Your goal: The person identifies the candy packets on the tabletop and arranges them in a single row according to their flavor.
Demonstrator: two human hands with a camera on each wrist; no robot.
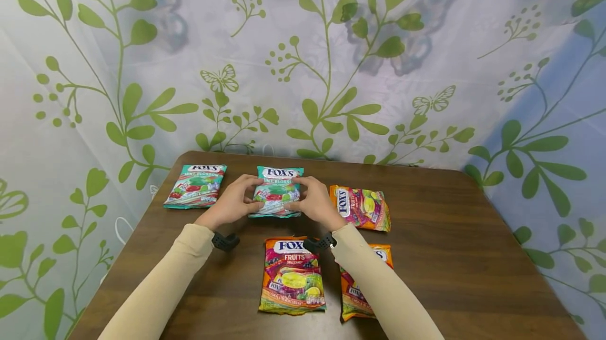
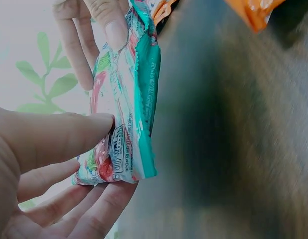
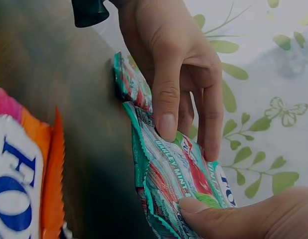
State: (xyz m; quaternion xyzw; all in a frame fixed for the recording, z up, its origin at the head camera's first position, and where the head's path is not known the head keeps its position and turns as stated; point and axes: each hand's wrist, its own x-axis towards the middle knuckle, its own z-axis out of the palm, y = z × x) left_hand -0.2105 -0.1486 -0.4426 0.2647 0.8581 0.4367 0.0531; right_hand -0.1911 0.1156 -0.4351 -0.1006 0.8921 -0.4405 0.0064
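A teal Fox's mint candy bag [image 1: 276, 192] is between my two hands near the back of the table. My left hand [image 1: 234, 202] grips its left side, and my right hand [image 1: 319, 203] grips the right side. In the left wrist view a thumb presses the face of the candy bag [image 2: 144, 114] while fingers lie along its far edge. Both thumbs show on the printed face of the bag [image 3: 164, 172] in the right wrist view. Whether its underside touches the table is unclear.
Another teal candy bag [image 1: 196, 188] lies at the back left of the brown table [image 1: 440, 256]. Orange fruit candy bags lie right of my right hand [image 1: 364, 208], in front [image 1: 292, 277], and partly under my right forearm [image 1: 352, 298]. A patterned curtain [image 1: 303, 66] hangs behind.
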